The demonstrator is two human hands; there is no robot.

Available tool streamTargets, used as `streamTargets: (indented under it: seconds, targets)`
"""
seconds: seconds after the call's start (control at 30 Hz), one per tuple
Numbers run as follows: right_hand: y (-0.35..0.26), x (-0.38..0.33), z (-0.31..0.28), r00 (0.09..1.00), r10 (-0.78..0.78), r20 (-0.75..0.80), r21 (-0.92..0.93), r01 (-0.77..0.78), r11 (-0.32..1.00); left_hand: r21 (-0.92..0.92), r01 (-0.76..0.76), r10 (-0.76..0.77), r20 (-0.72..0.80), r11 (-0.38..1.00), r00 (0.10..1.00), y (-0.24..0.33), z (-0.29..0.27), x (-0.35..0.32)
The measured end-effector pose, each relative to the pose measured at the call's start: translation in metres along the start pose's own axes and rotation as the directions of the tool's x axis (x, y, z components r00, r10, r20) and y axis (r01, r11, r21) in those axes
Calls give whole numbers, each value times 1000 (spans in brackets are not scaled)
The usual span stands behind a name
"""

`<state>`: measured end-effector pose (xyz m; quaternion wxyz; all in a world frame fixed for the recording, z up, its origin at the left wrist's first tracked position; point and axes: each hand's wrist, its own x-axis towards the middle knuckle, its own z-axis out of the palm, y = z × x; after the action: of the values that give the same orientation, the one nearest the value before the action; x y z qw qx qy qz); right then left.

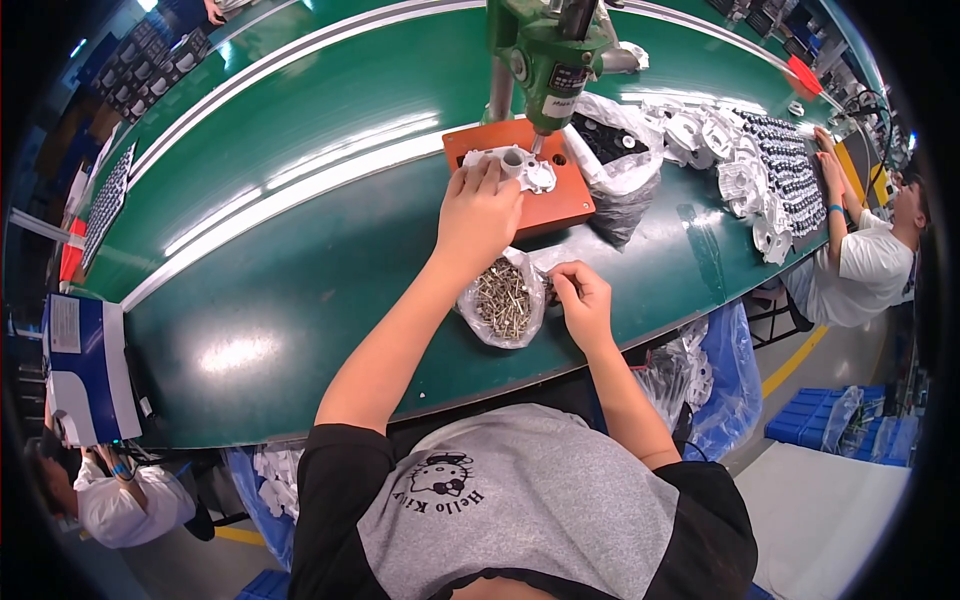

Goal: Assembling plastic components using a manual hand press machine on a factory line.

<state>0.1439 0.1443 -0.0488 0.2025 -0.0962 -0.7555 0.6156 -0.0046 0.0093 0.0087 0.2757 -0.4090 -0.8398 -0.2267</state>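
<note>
head: left fisheye | worn on head | facing down and forward | near the workbench [250,300]

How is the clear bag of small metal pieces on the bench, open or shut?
Open. The clear bag has its mouth spread wide, and the small metal pieces show uncovered inside it.

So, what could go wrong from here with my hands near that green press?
The left hand is on the pale part, close to the tip of the green press; fingers might get pinched if it came down. The right hand is beside an open plastic bag; a knock could spill its small metal pieces.
</note>
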Motion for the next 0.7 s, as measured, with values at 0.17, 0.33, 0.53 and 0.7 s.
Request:
streamTargets:
  seconds: [0.17, 0.33, 0.53, 0.7]
  targets:
    - [-1, 0, 0, 1000, -3, 5, -2, 3, 1000, 24, -1, 1, 10, 1000, 1000, 6, -4, -4]
    - [-1, -2, 1, 1000, -11, -1, -2, 11, 1000, -1, 5, -5, 58, 1000, 998, 6, -7, -5]
    - [-6, -3, -1, 998, 53, 19, 58, -54, 997, -10, 5, -5, 46, 1000, 999, 4, -3, -10]
    - [-15, 26, -20, 996, 67, -51, 183, -57, 981, -21, 13, -12, 26, 1000, 1000, 2, -3, -10]
